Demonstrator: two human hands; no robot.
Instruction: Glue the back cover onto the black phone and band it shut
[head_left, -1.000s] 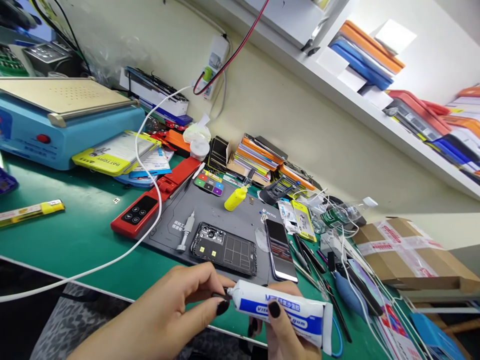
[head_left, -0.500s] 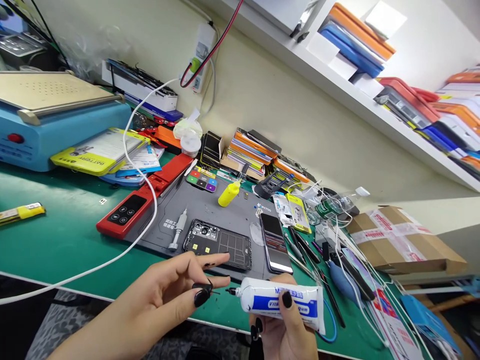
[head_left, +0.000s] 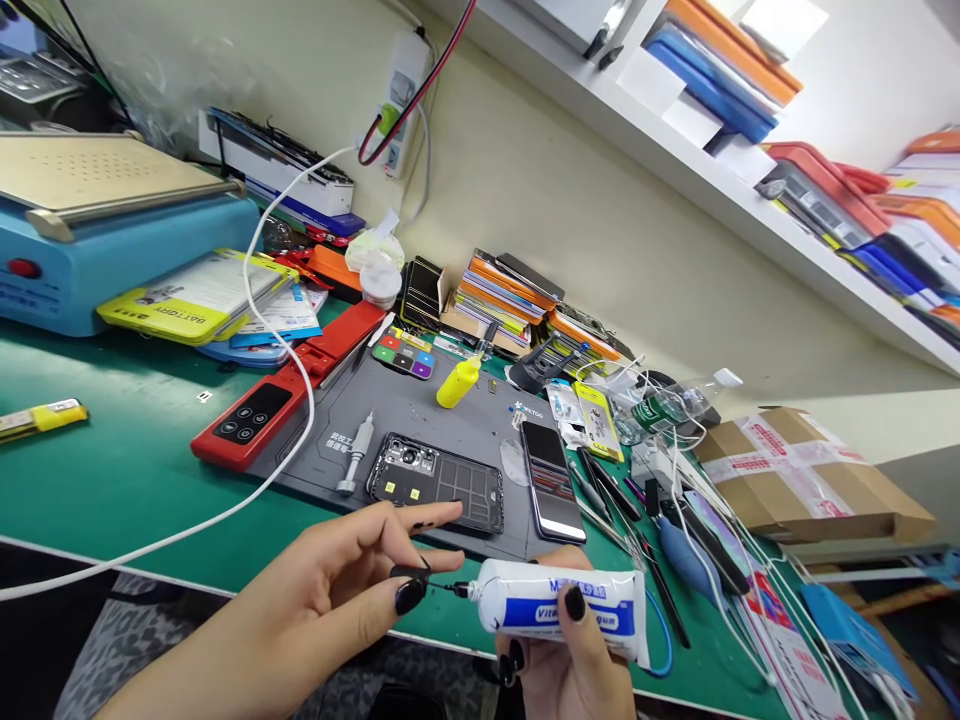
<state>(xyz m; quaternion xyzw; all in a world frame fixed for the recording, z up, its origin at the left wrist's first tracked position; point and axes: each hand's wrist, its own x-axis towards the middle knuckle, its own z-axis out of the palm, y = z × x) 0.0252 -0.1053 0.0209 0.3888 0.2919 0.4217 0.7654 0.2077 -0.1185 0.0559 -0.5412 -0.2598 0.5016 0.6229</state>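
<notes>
Gripped in the right hand (head_left: 570,665): glue tube (head_left: 559,605), nozzle (head_left: 466,590) pointing left. Pinched in the left hand (head_left: 337,610) (thumb and forefinger): black cap (head_left: 409,574), just off that nozzle.

Opened phone (head_left: 436,487) on grey mat (head_left: 420,405), yellow bottle (head_left: 457,383), cardboard box (head_left: 795,470)

glue tube (head_left: 559,610): glossy white plastic | work mat (head_left: 420,420): matt grey rubber | box (head_left: 802,470): brown cardboard

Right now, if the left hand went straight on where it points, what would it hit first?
Most likely the nozzle of the glue tube in the right hand; the black cap pinched in the left hand looks just short of it.
</notes>
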